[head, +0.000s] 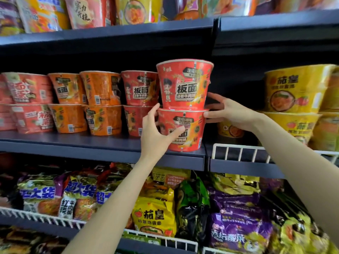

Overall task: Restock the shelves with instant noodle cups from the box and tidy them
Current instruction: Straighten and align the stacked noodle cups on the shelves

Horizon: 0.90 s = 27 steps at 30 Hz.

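Note:
Two red instant noodle cups stand stacked at the front edge of the dark middle shelf (73,143). The upper red cup (183,83) sits on the lid of the lower red cup (192,123). My left hand (156,134) grips the lower cup from its left, thumb across the front and index finger up at the rim. My right hand (231,112) touches the stack's right side with spread fingers, at the lower cup's rim and the upper cup's base. No box is in view.
Stacked red cups (139,88) and orange cups (99,88) fill the shelf to the left. Yellow cups (293,92) stand to the right behind a white wire guard (238,151). Bagged noodles (156,217) lie on the shelf below, more cups (88,11) above.

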Available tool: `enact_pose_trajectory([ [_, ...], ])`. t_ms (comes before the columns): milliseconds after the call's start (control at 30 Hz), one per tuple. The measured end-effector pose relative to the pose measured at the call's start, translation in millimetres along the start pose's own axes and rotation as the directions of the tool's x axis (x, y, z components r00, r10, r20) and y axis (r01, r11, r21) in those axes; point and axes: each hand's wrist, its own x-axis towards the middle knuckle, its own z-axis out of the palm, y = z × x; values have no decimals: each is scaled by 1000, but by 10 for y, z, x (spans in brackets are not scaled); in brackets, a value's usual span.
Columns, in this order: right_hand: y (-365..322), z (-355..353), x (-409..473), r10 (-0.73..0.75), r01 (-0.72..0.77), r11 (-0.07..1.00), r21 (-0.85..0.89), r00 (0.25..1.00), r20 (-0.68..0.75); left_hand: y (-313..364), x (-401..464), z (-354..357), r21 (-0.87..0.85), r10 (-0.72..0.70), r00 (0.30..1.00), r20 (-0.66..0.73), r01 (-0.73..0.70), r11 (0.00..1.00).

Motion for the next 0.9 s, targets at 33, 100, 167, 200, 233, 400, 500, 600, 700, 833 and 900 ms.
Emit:
enact_pose_trajectory([
  [33,7,2,13,-3,3,1000,-2,1000,11,7,21,16,32,-1,1000,0,1,999],
  [100,4,31,27,-6,6,1000,-26,1000,17,16,66,46,87,-11,1000,7,10,996],
  [167,-30,63,22,-16,16,998,-54,1000,-1,20,93,44,98,-31,999,31,28,995],
  [200,-57,71,13,-32,30,997,-67,999,-28,13,103,27,70,-41,998,57,37,997],
  [233,-86,79,3,-58,53,996,-76,996,-75,15,117,-2,16,-49,995,90,47,999],
  [400,-244,233,-97,-159,176,984,25,935,-317,168,318,-152,-259,-12,998,61,27,966],
  [500,-269,418,-121,-159,179,983,28,928,-338,272,490,-157,-257,11,991,130,23,966],
  [600,-278,576,-138,-184,183,982,-42,888,-422,255,605,-188,-242,15,983,182,30,970],
  [700,-307,721,-141,-224,157,972,-172,838,-498,191,689,-245,-281,-10,973,231,77,957],
  [833,-308,863,-84,-274,103,941,-321,790,-549,140,746,-278,-287,-9,964,265,87,954],
  [900,-315,875,-70,-267,84,939,-332,786,-558,142,740,-304,-297,3,958,286,86,951],
])
